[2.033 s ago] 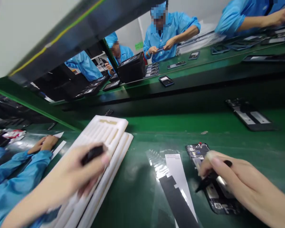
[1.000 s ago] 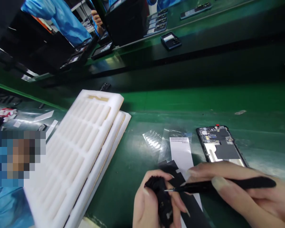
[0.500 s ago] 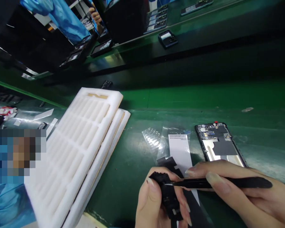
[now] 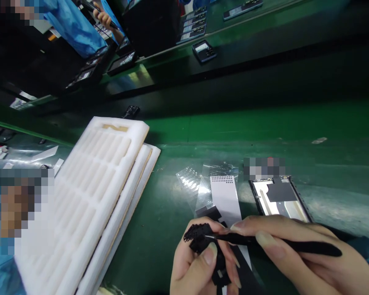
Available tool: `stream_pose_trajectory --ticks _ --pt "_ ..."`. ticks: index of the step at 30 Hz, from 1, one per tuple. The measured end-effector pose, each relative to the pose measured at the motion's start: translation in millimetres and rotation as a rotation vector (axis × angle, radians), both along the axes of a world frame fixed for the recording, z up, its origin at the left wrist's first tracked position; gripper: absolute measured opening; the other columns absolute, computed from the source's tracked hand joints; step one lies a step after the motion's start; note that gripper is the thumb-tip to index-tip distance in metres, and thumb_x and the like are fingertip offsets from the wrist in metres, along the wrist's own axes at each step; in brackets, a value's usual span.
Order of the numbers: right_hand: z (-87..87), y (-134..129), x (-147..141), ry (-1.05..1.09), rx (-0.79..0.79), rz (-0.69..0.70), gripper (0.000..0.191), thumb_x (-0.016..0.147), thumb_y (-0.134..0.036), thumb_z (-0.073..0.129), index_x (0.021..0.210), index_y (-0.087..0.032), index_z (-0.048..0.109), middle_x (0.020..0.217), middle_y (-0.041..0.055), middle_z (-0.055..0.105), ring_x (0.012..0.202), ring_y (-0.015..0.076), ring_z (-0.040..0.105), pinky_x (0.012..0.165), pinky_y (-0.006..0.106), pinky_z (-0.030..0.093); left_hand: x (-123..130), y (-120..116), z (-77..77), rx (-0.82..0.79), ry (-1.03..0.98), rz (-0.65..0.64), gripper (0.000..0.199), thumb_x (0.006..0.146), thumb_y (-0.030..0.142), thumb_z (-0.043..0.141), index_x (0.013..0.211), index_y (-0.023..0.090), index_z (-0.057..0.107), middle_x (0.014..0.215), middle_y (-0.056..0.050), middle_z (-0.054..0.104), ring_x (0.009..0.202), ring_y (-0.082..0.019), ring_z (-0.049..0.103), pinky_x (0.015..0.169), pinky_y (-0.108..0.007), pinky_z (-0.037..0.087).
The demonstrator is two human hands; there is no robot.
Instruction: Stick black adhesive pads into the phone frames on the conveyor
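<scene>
My left hand [image 4: 193, 260] is wrapped round a small black part [image 4: 219, 262], its thumb lying across the front. Black tweezers [image 4: 307, 247] are pinched between the thumb and fingers of my right hand [image 4: 298, 250], and their tip meets the upper portion of the black part. Behind my right hand lies an opened phone [image 4: 281, 196], its upper end blurred out. A white strip with rows of dots [image 4: 226, 196] and clear plastic sheets [image 4: 189, 179] lie beyond my left hand, beside dark sheet pieces [image 4: 209, 214].
Stacked white foam trays [image 4: 89, 180] stand at the left. On the raised ledge sits a small device [image 4: 204, 51], with several phones [image 4: 193, 24] behind it. A person's blue sleeve [image 4: 72, 26] shows at the upper left. A small black part [image 4: 131, 111] lies behind the trays.
My left thumb has shifted from the part's upper left to its middle, and the part has turned slightly. The tweezers remain at it. The whole view has shifted a little.
</scene>
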State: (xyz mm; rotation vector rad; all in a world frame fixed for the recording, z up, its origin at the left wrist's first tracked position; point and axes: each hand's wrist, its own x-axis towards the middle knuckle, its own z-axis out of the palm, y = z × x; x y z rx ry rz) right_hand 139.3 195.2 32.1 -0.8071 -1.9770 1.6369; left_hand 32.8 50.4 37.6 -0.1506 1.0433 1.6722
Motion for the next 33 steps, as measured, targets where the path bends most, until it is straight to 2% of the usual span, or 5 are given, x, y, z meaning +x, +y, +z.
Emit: stream_pose_trajectory --ticks 10,18,24,28,33 --pt "0.4 10 -6 0.087 -0.015 0.011 0.019 0.095 -0.03 0.062 0.094 -0.038 0.079 0.09 -0.0093 0.081 0.077 0.0111 0.079 0.072 0.009 0.06 2 6 -8.5 0.059 0.029 -0.003 0.02 0.093 0.031 0.065 0.112 0.027 0.066 0.083 -0.003 0.067 0.058 -0.011 0.058 0.047 -0.018 0.042" --pt "-4.3 13 -6 0.066 0.067 0.108 0.022 0.1 -0.025 0.056 0.105 -0.038 0.074 0.101 -0.009 0.081 0.089 0.0102 0.078 0.079 0.008 0.058 1 7 -11.8 0.106 0.089 -0.001 0.02 0.095 0.034 0.062 0.11 0.022 0.066 0.083 -0.004 0.067 0.057 -0.01 0.057 0.046 -0.016 0.046" --pt "-1.5 28 -7 0.074 0.12 0.067 0.023 0.1 -0.033 0.056 0.095 -0.031 0.079 0.094 -0.0021 0.082 0.081 0.0146 0.079 0.074 0.013 0.063 -2 14 -9.2 -0.049 0.095 0.106 0.02 0.096 0.034 0.054 0.102 0.021 0.067 0.072 -0.002 0.064 0.047 -0.009 0.05 0.037 -0.015 0.038" --pt "-9.5 68 -17 0.047 -0.029 -0.025 0.036 0.099 -0.046 0.056 0.082 -0.023 0.078 0.082 0.0058 0.08 0.06 0.0173 0.077 0.053 0.021 0.065 -23 18 1.8 -0.317 0.4 0.129 0.022 0.094 0.035 0.061 0.108 0.019 0.063 0.073 -0.001 0.062 0.057 -0.012 0.054 0.04 -0.018 0.042" --pt "-25.3 88 -28 -0.007 -0.057 0.074 0.042 0.096 -0.051 0.057 0.074 -0.018 0.073 0.075 0.0091 0.077 0.056 0.017 0.074 0.049 0.023 0.064 -49 18 -4.6 -0.38 1.316 -0.463 0.031 0.096 0.023 0.055 0.127 0.023 0.059 0.089 -0.002 0.068 0.07 -0.014 0.064 0.062 -0.024 0.055"
